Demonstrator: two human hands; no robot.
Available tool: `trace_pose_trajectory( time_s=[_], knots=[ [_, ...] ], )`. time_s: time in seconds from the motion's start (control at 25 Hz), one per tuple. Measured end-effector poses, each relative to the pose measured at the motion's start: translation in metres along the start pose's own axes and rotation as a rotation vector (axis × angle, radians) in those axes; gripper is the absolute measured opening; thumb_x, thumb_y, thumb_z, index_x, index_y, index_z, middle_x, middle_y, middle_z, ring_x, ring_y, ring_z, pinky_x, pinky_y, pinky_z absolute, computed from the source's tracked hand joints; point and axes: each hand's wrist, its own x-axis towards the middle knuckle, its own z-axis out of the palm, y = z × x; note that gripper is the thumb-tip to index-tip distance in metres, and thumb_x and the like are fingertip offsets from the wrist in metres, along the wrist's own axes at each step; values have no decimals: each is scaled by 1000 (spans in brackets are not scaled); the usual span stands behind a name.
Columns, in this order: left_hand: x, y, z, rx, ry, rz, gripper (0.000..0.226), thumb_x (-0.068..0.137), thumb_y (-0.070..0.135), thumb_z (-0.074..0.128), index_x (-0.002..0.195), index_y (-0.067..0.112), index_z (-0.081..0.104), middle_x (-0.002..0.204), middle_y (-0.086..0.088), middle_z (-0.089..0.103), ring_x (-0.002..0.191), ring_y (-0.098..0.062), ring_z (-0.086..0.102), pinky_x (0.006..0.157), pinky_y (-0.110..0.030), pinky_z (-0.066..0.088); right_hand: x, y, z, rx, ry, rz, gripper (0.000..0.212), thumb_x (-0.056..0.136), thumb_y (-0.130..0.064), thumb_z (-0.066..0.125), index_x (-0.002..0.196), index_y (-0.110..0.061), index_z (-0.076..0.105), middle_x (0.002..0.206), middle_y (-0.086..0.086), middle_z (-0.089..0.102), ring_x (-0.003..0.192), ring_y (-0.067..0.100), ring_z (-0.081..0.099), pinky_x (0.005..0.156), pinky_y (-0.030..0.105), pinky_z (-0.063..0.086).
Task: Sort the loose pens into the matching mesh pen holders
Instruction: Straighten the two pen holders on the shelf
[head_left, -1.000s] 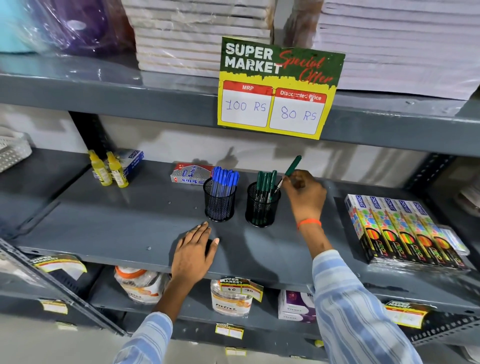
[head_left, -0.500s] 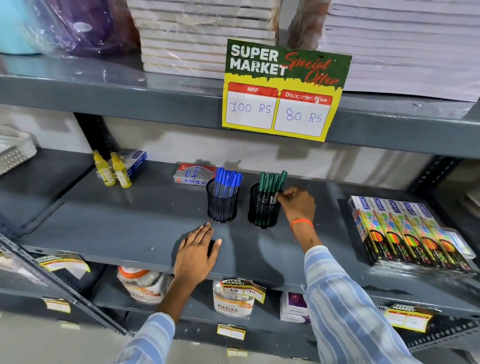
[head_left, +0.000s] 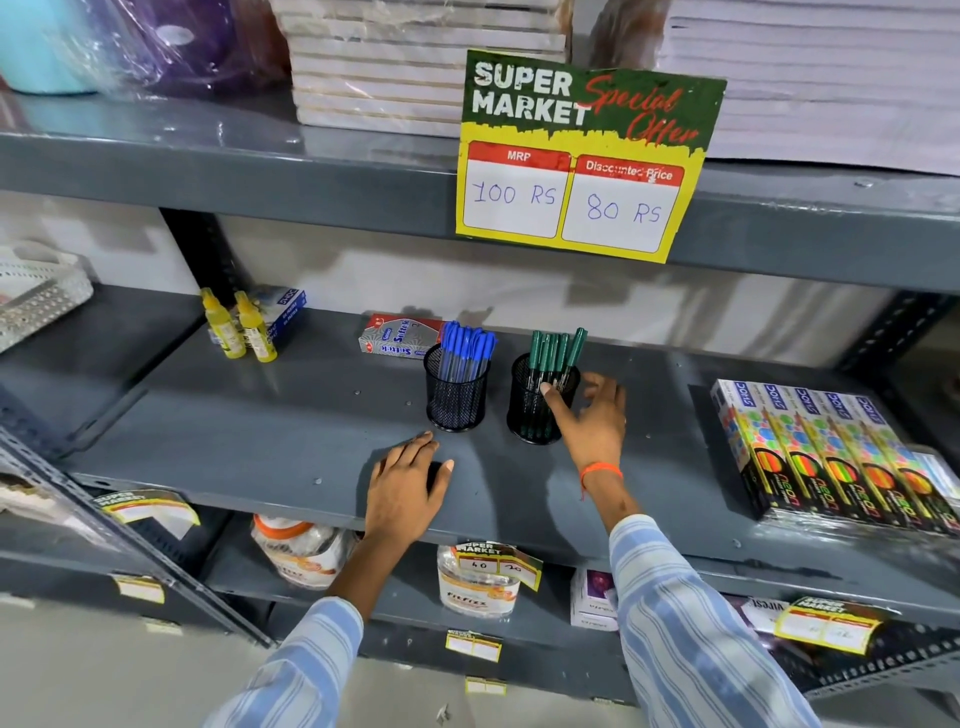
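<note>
Two black mesh holders stand side by side on the middle grey shelf (head_left: 249, 441). The left holder (head_left: 456, 402) is full of blue pens (head_left: 467, 345). The right holder (head_left: 527, 415) is full of green pens (head_left: 557, 349). My right hand (head_left: 592, 421) is beside the right holder with fingers spread, its thumb touching the mesh front, and it holds no pen. My left hand (head_left: 408, 491) lies flat, palm down, on the shelf in front of the left holder. I see no loose pens on the shelf.
Two yellow bottles (head_left: 236, 327) and a blue box stand at the back left, with a red-and-grey box (head_left: 397, 338) behind the blue pens. Wrapped neon pencil packs (head_left: 831, 452) lie at the right. A price sign (head_left: 582, 156) hangs from the shelf above.
My right hand lowered a green pen into the right holder, let go of it, and dropped down beside the holder with fingers spread. My left hand stayed flat on the shelf.
</note>
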Motion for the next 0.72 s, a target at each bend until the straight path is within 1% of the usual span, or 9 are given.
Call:
trace_pose_trajectory(
  time_s=[0.08,0.16,0.2,0.24,0.32,0.36,0.4,0.52,0.72],
  knots=[
    [9,5,-3,-48,-9,-74,61,83,56,35,115,11,60,118,-10,63,111,-30,52,89,-45,42,-5,1,5,19,0,15,73,65,-48,77,119,-9,45,114,11,50,106,33,53,93,48,47],
    [28,10,-2,-193,-11,-204,57,77,57,55,111,12,58,108,-13,66,103,-34,55,81,-45,47,-8,2,12,6,-60,42,92,59,-50,80,129,-11,36,130,14,45,123,33,43,102,48,42],
    [40,13,-2,-297,-15,-266,62,70,58,64,111,12,54,105,-13,66,101,-35,56,78,-45,49,-9,4,17,-5,-87,53,98,56,-48,82,133,-11,32,135,15,42,127,33,39,106,48,40],
    [50,15,0,-398,-12,-316,74,63,61,69,115,11,49,108,-12,64,102,-34,57,77,-46,51,-8,6,22,-9,-106,61,102,55,-45,83,135,-11,30,137,16,42,130,33,37,108,48,38],
    [65,17,8,-524,2,-392,102,54,60,76,133,9,34,125,-12,58,115,-32,52,86,-48,49,-7,9,29,0,-127,85,103,54,-37,85,136,-9,28,138,16,43,130,33,37,109,48,36],
    [70,19,11,-535,2,-410,111,54,56,79,139,10,26,132,-12,54,120,-31,48,92,-48,45,-8,12,32,6,-134,97,103,54,-34,86,136,-9,28,138,16,43,130,33,38,109,49,36],
    [73,20,12,-514,-1,-406,112,55,53,81,141,12,23,134,-10,52,123,-30,46,96,-49,41,-9,15,34,5,-140,108,102,55,-32,86,136,-8,28,138,16,44,129,34,40,108,49,37],
    [79,18,15,-457,-13,-376,94,58,46,81,134,16,33,127,-8,57,119,-32,48,94,-48,34,-11,23,37,-29,-140,127,93,57,-31,85,131,-6,34,132,18,50,123,36,47,102,48,43],
    [63,16,8,-519,25,-317,85,57,40,84,123,9,42,119,-14,59,109,-36,54,84,-46,47,-20,28,31,-48,-124,88,84,58,-35,84,126,-11,40,125,15,58,116,33,54,95,46,49]
  ],
)
